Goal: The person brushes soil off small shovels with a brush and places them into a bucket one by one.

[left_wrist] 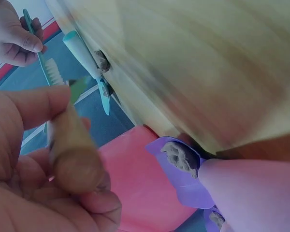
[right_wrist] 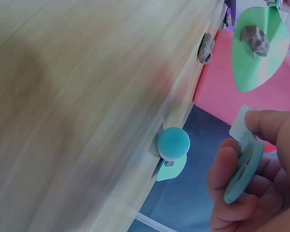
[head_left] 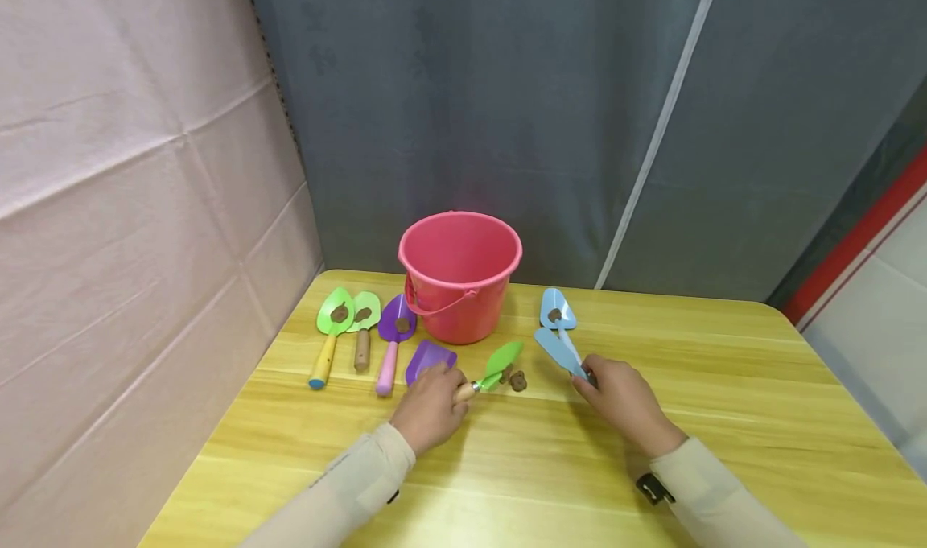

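My left hand [head_left: 433, 403] grips the wooden handle [left_wrist: 75, 150] of a green trowel [head_left: 503, 358]. A brown clump [right_wrist: 255, 41] lies on that trowel's blade. My right hand [head_left: 624, 395] holds a light blue brush [head_left: 559, 351] by its handle, its white bristles [left_wrist: 53, 71] pointing toward the trowel. Below the trowel, another brown clump [head_left: 517, 381] rests on the table. Partly behind my left hand lies a purple shovel [head_left: 430, 357]; a light blue trowel [head_left: 556, 308] with a brown clump on its blade lies beyond the brush.
A pink bucket [head_left: 463, 306] with a handle stands at the table's back. Left of it lie a green trowel with a yellow handle [head_left: 323, 361], a pale green one with a brown handle [head_left: 362, 351], and a purple trowel [head_left: 391, 329], each bearing a brown clump.
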Demonstrator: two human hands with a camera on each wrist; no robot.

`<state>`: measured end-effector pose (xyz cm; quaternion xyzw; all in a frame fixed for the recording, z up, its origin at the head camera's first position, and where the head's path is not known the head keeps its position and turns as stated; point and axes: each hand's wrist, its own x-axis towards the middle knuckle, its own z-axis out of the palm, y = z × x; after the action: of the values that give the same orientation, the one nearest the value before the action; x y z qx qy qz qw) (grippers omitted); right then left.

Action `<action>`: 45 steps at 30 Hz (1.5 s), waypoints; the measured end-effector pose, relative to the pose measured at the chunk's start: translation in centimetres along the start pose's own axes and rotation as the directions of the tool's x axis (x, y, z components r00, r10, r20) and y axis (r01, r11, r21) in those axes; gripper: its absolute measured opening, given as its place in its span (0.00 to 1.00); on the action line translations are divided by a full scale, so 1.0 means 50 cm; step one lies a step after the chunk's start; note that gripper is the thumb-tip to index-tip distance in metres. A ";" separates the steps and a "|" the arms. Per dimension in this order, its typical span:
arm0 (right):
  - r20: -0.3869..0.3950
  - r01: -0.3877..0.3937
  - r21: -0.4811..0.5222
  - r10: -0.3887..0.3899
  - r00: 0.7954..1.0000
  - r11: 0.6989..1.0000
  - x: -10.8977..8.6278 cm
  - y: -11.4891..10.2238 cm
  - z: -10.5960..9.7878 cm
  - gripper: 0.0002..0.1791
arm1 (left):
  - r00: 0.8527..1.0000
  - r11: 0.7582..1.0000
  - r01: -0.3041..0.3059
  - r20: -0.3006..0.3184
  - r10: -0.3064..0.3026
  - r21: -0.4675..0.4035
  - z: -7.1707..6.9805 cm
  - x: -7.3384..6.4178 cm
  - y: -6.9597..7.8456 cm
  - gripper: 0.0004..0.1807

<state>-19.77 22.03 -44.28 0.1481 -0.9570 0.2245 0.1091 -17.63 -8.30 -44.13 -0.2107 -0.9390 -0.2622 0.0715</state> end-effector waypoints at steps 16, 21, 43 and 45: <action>0.007 0.019 0.028 -0.019 1.000 0.999 0.002 -0.021 0.006 0.10 | 0.994 0.999 0.016 0.112 -0.021 0.045 0.002 -0.003 0.007 0.11; -0.004 0.088 0.024 -0.088 0.996 0.996 -0.002 -0.050 0.008 0.11 | 0.989 0.999 0.007 0.150 -0.014 0.051 0.003 -0.005 0.011 0.10; 0.044 0.181 0.033 -0.182 0.982 0.983 -0.014 -0.104 0.020 0.10 | 0.979 1.000 -0.022 0.200 0.021 0.003 -0.001 -0.007 0.016 0.08; 0.046 0.174 0.032 -0.176 0.983 0.984 -0.013 -0.102 0.019 0.10 | 0.980 0.999 -0.034 0.195 0.033 0.002 -0.002 -0.007 0.017 0.08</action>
<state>-17.62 17.40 -43.27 0.2386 -0.9394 0.2236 0.1029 -16.96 -7.84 -43.73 -0.2509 -0.9385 -0.2367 -0.0157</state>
